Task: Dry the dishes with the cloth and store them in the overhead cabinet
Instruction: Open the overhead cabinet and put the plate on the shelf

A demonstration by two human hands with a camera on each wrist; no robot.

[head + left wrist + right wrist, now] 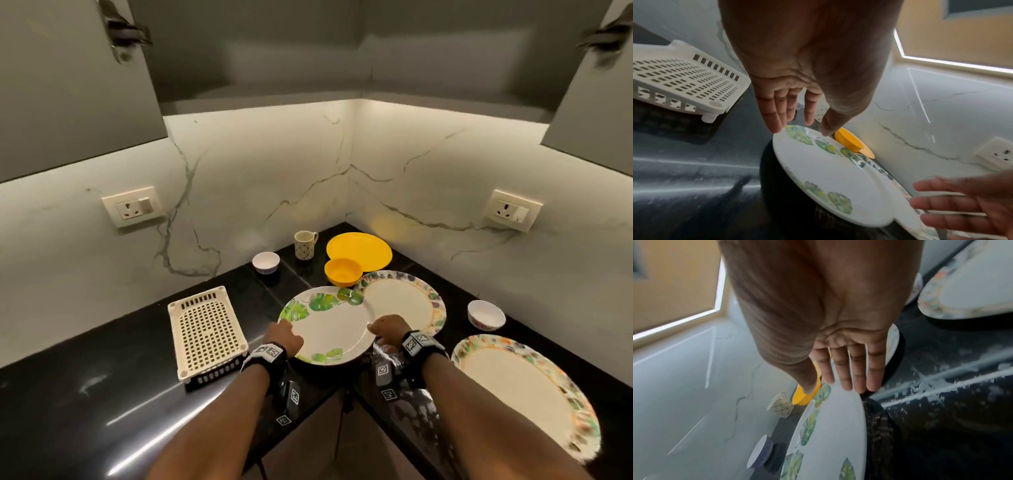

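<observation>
A white plate with green leaf prints (329,325) lies at the front of the black counter (102,370), on what looks like a dark woven cloth (879,426). My left hand (286,327) is at its left rim; in the left wrist view its straight fingers (774,118) and thumb come down onto the edge. My right hand (376,327) is at the right rim, with straight fingers (846,374) touching the edge. Neither hand curls round the plate (828,178). The overhead cabinet (308,68) stands open.
Behind the plate are a floral-rimmed plate (400,301), a yellow bowl (343,272), a yellow plate (359,250), a dotted mug (305,245) and a small white bowl (265,262). A cream drying rack (205,332) sits left. Another bowl (486,315) and a large floral plate (524,387) sit right.
</observation>
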